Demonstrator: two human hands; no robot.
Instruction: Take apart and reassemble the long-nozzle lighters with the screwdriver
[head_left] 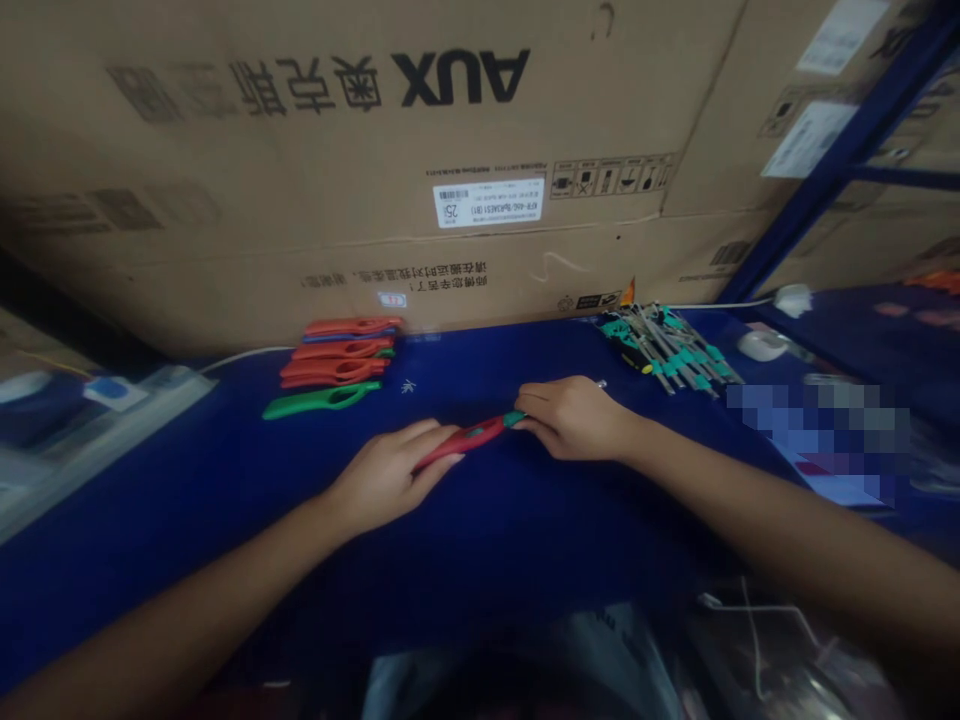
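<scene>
Over the middle of the blue table, my left hand [390,475] is closed around a red lighter handle [480,435], a long plastic body with an oval opening. My right hand [574,418] pinches a metal lighter tube with a green fitting [514,419]; its silver tip [601,384] shows beyond the fingers. The green fitting meets the handle's right end; how deeply it sits inside, I cannot tell. Behind my left hand lies a row of several red lighter handles [337,370], with a green lighter handle [322,400] nearest me. A pile of metal tubes with green fittings [671,348] lies at right.
A large cardboard box [337,190] forms a wall behind the blue table [450,560]. Blue metal posts [832,150] stand at right. A white object [763,343] and clear plastic bags [795,650] lie on the right side. A pale rail [112,440] borders the left.
</scene>
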